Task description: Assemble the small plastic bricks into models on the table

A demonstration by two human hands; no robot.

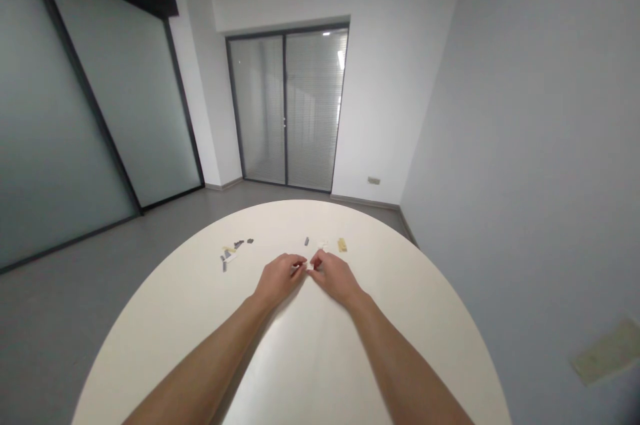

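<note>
My left hand and my right hand meet near the middle of a round white table. Their fingertips pinch a small white plastic piece, which is mostly hidden by my fingers. Just beyond my right hand lie a small white piece, a grey piece and a yellow brick-like piece. Farther left, a loose cluster of small yellow, grey and dark pieces lies apart from my left hand.
The table's far rim curves close beyond the pieces, with grey floor below it. Frosted glass partitions stand at left, a glass double door at the back and a pale wall at right.
</note>
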